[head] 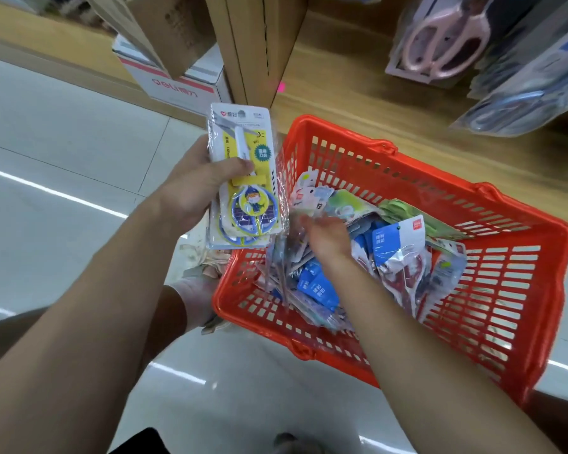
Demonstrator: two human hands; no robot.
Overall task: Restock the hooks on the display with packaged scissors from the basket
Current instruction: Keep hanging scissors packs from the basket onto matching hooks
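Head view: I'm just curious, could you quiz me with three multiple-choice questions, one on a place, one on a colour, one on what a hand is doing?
1. Where is the right hand?
A. On the shelf
B. Down in the basket
C. On the floor

2. What colour is the basket?
A. Red
B. Green
C. Black

3. What is the left hand doing?
A. Hanging empty
B. Gripping a yellow scissors pack
C. Pressing a cardboard box

Answers: 1 B, it reaches among the packs inside the rim. 2 A, its slatted walls are red. 3 B, the thumb lies across the pack's front.
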